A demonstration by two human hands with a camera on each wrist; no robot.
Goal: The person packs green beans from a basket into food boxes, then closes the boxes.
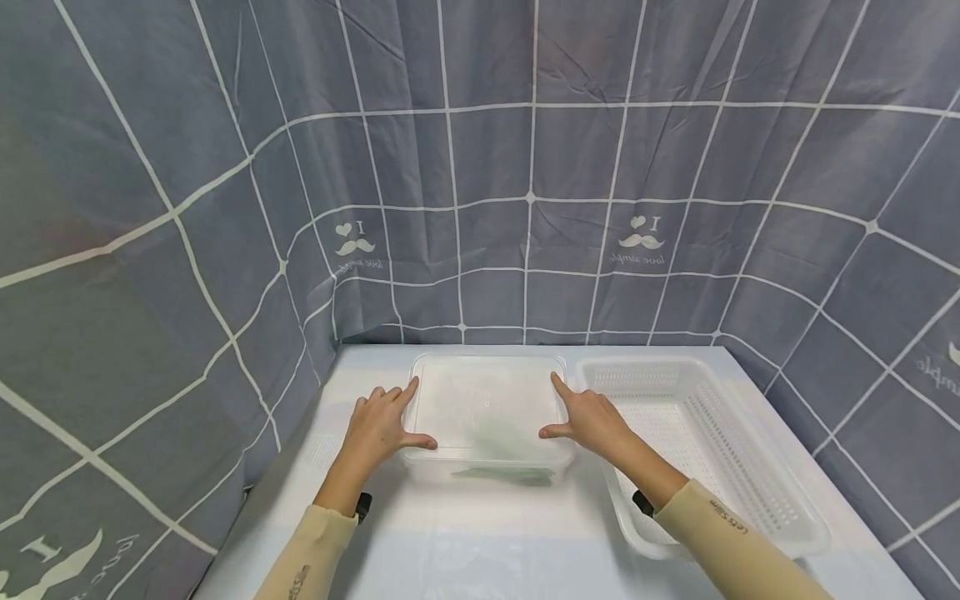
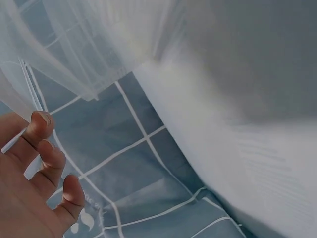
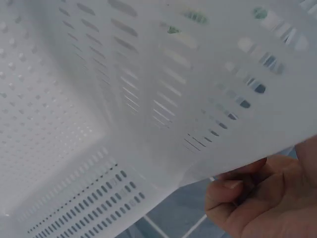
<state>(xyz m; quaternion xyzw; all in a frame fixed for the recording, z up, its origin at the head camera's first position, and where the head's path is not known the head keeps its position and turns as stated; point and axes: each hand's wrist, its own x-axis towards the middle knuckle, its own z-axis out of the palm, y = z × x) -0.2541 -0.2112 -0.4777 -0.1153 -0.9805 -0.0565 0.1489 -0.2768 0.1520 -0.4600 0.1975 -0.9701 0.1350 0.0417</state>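
Observation:
A clear plastic box with a translucent white lid (image 1: 487, 404) stands on the table in the head view. Something long and green (image 1: 510, 476) shows blurrily through its front wall. At the lid's left edge, my left hand (image 1: 381, 425) has its thumb and index finger stretched apart against the rim. Mirroring it, my right hand (image 1: 592, 421) touches the right edge with thumb and index finger extended. The other fingers of the left hand (image 2: 42, 173) bend loosely in the left wrist view. Bent fingers of the right hand (image 3: 262, 198) show below a basket wall in the right wrist view.
A white perforated plastic basket (image 1: 750, 442) stands right of the box, beneath my right forearm. The white table (image 1: 465, 542) ends at a grey curtain (image 1: 487, 167) with white grid lines, which hangs behind and at both sides.

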